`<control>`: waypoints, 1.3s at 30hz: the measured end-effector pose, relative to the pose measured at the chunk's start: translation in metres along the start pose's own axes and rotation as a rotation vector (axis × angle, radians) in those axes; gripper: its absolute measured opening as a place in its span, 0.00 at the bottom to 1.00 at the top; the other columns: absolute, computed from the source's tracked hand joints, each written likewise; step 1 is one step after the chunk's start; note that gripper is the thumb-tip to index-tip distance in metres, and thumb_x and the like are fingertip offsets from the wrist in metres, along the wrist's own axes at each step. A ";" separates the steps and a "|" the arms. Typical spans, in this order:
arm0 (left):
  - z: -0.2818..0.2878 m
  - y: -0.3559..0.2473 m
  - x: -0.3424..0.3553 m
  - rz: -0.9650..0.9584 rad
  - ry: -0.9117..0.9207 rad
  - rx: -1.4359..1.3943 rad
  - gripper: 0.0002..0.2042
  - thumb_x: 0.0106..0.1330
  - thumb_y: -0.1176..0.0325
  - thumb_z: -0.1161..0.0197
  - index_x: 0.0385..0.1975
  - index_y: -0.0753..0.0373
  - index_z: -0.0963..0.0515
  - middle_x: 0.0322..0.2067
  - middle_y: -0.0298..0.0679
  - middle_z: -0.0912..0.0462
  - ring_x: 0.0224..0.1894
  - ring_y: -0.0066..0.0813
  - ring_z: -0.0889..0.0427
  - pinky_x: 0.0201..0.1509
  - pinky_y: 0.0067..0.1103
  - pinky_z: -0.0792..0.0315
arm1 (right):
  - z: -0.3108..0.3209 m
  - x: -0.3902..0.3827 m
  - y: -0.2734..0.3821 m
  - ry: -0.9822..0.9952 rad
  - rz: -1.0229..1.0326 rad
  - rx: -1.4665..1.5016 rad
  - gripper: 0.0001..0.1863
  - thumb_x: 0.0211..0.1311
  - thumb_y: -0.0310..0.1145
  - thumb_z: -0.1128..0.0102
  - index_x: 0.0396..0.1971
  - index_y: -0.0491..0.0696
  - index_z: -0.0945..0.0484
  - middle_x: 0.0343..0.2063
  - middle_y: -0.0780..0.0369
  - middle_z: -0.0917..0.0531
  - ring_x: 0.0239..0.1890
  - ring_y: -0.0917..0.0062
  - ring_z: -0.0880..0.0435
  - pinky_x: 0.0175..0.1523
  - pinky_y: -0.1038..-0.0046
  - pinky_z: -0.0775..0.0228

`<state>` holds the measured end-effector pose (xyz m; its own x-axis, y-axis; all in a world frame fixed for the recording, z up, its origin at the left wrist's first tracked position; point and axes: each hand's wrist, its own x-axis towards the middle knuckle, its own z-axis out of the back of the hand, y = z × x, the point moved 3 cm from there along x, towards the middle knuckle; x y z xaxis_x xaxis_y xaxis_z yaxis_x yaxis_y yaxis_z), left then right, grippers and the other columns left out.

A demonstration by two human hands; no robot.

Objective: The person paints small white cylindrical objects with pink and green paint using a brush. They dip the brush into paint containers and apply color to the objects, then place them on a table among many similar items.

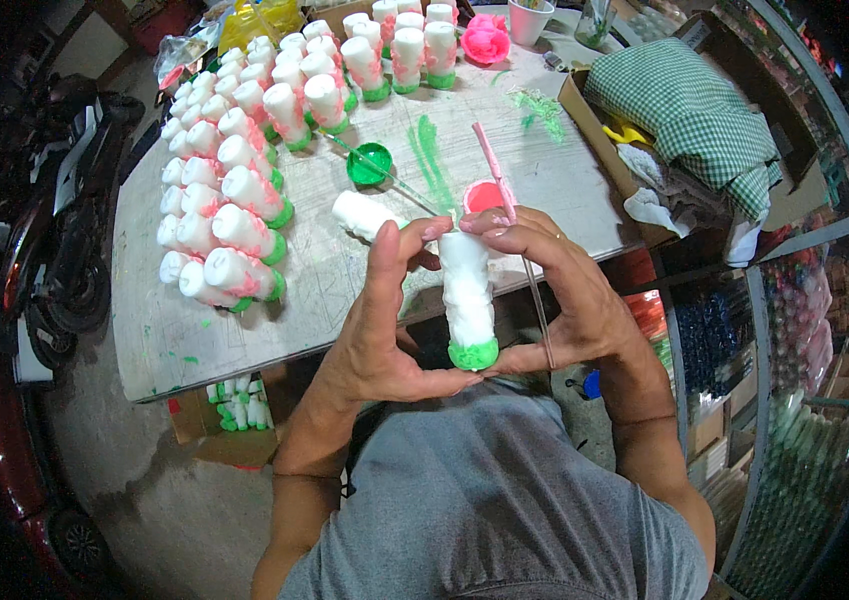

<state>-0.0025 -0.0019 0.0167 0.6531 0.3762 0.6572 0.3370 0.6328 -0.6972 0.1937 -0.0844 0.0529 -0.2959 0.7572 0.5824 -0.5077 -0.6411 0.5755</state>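
Observation:
Both hands hold a white moulded candle-like pillar (469, 290) with a green base between them. My left hand (374, 320) grips it by the top and the green bottom. On the other side, my right hand (569, 295) holds the same two ends, and a thin paintbrush-like stick (492, 160), pink toward its far end, runs through its fingers. Just beyond lies another white pillar (364, 215) on its side. A small bowl of green paint (369, 164) has a thin stick across it. A round pink paint dish (482, 196) is partly hidden behind my right fingers.
Rows of pink-and-green painted pillars (244, 190) cover the table's (234, 355) left and far side. A pink flower-shaped piece (485, 40) and a white cup (530, 18) stand at the back. To the right is a cardboard box (594, 130) with checked cloth (689, 110).

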 end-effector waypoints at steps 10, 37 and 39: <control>0.002 0.002 -0.005 0.003 -0.066 0.102 0.70 0.38 0.69 0.16 0.79 0.62 0.65 0.65 0.60 0.30 0.63 0.49 0.26 0.60 0.38 0.30 | 0.010 -0.018 -0.004 -0.254 -0.005 0.062 0.37 0.56 0.51 0.24 0.59 0.41 0.24 0.49 0.52 0.16 0.51 0.59 0.16 0.59 0.59 0.26; -0.005 0.010 -0.006 -0.058 -0.074 0.134 0.72 0.30 0.73 0.19 0.79 0.55 0.65 0.67 0.58 0.36 0.69 0.53 0.33 0.73 0.44 0.43 | -0.029 -0.037 0.014 -0.717 -0.255 0.408 0.10 0.77 0.32 0.43 0.42 0.39 0.25 0.34 0.55 0.16 0.32 0.79 0.19 0.40 0.76 0.23; -0.003 0.010 -0.005 -0.040 -0.070 0.116 0.73 0.29 0.73 0.18 0.79 0.54 0.65 0.68 0.58 0.36 0.69 0.52 0.34 0.74 0.44 0.43 | -0.029 -0.037 0.011 -0.769 -0.278 0.458 0.10 0.77 0.31 0.43 0.42 0.38 0.25 0.33 0.56 0.16 0.32 0.80 0.19 0.40 0.77 0.23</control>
<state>-0.0001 0.0004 0.0049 0.5906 0.3925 0.7050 0.2789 0.7206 -0.6348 0.1752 -0.1158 0.0214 0.4875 0.7046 0.5156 -0.0634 -0.5604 0.8258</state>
